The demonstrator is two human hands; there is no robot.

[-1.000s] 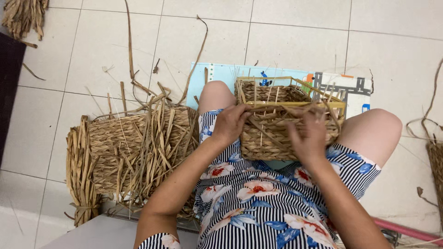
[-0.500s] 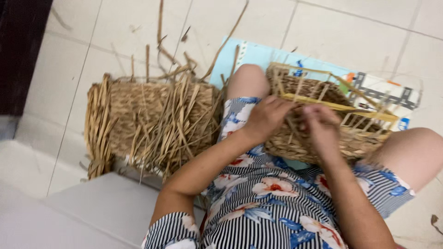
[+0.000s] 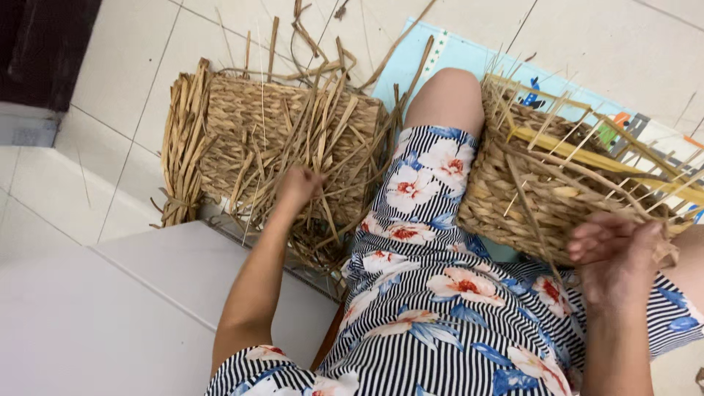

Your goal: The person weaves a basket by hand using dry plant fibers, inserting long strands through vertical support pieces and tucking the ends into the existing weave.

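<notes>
Change vs. a second ago: both hands were then on the half-woven tan straw basket [image 3: 557,183]; now only the right hand [image 3: 616,260] is kept there. The left hand [image 3: 299,185] has been moved off to the person's left, into the loose pile of dried flat reed strands [image 3: 308,154] lying over the finished rectangular woven straw basket [image 3: 249,117] on the floor.

Reading: weaving looks paused on one side while fresh strand material is being picked up. This is a judgement only.

Fingers:
- Left: curled down into the strands, apparently closed on a few; the exact grip is hidden by the reeds, so it cannot be told for sure.
- Right: fingers bent narrow at the near rim of the half-woven basket, with a thin strand seemingly pinched.

Location: the half-woven basket is rested against the lap and knees, over a pale blue printed mat [image 3: 455,55]. Stiff yellow upright stakes [image 3: 587,147] are seen sticking out of its top.

Edges and room:
- White tiled floor [image 3: 125,81] is open up-left.
- A white raised step [image 3: 95,315] is close under the left forearm.
- A dark door edge [image 3: 44,44] is at far left.
- Loose ends are projected in all directions; snagging is likely on lift.
</notes>
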